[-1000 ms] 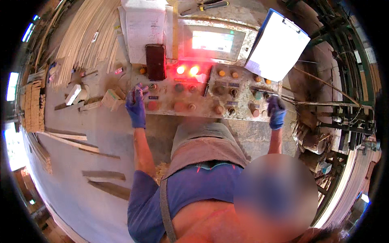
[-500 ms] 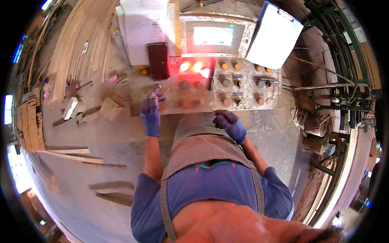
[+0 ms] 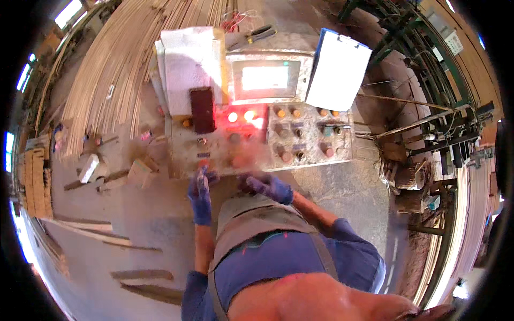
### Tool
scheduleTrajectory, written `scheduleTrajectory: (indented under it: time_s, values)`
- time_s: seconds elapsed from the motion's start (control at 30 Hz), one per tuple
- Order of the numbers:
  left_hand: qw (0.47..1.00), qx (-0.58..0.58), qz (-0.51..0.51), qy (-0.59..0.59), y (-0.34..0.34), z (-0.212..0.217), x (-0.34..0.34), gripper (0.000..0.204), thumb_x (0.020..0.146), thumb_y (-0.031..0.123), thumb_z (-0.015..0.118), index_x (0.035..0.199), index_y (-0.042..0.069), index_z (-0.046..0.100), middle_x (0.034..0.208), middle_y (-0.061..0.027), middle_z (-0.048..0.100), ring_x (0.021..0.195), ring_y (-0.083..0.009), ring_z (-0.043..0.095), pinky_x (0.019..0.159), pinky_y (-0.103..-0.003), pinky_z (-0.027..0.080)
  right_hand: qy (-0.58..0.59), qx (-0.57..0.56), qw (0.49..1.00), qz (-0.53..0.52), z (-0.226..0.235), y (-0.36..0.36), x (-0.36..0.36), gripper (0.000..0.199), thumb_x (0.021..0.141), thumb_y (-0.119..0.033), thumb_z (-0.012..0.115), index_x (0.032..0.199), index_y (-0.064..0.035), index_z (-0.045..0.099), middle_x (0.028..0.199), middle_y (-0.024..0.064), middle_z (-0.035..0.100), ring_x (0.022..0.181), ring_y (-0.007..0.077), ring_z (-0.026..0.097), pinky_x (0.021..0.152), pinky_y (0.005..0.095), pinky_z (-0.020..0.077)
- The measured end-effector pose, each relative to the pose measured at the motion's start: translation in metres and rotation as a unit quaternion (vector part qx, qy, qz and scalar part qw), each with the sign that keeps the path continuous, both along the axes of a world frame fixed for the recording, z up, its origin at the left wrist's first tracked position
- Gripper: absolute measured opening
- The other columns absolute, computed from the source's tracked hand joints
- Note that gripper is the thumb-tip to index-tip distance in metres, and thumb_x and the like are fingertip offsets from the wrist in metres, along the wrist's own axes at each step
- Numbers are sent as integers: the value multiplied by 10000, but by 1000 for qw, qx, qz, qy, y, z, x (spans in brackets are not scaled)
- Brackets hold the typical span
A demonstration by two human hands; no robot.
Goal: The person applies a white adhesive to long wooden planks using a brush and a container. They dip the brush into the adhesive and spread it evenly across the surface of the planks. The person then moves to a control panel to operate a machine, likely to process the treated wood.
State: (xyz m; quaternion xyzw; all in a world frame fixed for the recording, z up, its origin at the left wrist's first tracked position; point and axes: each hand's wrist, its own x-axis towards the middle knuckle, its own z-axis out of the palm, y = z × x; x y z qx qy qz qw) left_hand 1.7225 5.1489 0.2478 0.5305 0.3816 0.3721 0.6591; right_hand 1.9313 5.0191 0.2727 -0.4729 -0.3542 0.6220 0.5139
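A dusty control panel (image 3: 300,152) with several round buttons, two lit red lamps and a bright screen (image 3: 263,78) stands in front of me. My left hand (image 3: 201,193), in a blue glove, hovers at the panel's lower left edge with fingers apart, holding nothing I can make out. My right hand (image 3: 267,186), also gloved in blue, is blurred just below the panel's front edge, fingers spread. A dark phone-like slab (image 3: 203,109) lies on the panel's left side.
A white paper sheet (image 3: 190,69) and a clipboard (image 3: 337,69) lean beside the screen. Long wooden strips (image 3: 115,69) lie stacked at upper left, wood offcuts (image 3: 139,171) on the floor at left, metal machine frames (image 3: 444,134) at right.
My right hand moved left from the panel's right end to below its middle. My left hand dropped from the buttons to the panel's lower left edge. The view tilted closer to the panel.
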Motion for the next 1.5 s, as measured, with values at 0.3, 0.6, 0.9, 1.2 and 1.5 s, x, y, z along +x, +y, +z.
scheduleTrajectory:
  time_s: [0.3,0.6,0.9,1.2,1.5]
  values:
    - [990,103,-41,-84,-32,65,51,576,1002,417,354,1379,-18,387,1329,-168,487,1129,-240,555,949,-371,454,38,244,968,38,31,35,-24,479,1005,-281,438,1388,1,389,1300,104,522,1202,194,466,1033,325,355]
    - [987,-61,-1,-150,43,37,40,323,994,276,458,963,16,647,856,-72,681,713,-128,624,663,-277,515,-170,301,938,-16,50,74,-58,566,977,-248,465,1443,13,278,1466,183,342,1367,265,297,1120,363,228]
    - [997,-49,-41,-36,153,23,-19,356,980,316,476,1122,25,622,971,-84,685,808,-169,672,706,-304,545,-34,-4,973,-228,11,146,-49,273,938,-193,558,1168,-51,592,1000,39,659,783,89,626,631,244,505]
    - [954,291,-60,24,225,-12,52,255,923,195,597,1093,5,619,1002,-54,651,885,-119,602,760,-255,491,-166,-115,936,-289,-41,220,1,290,877,-267,646,1096,-80,612,855,20,657,685,113,632,520,246,453]
    - [980,183,-50,58,217,25,76,214,910,216,636,981,14,642,839,-25,638,777,-85,563,704,-249,476,-352,120,871,-321,-55,224,-16,193,897,-183,614,1029,-42,610,764,29,628,630,99,572,509,251,467]
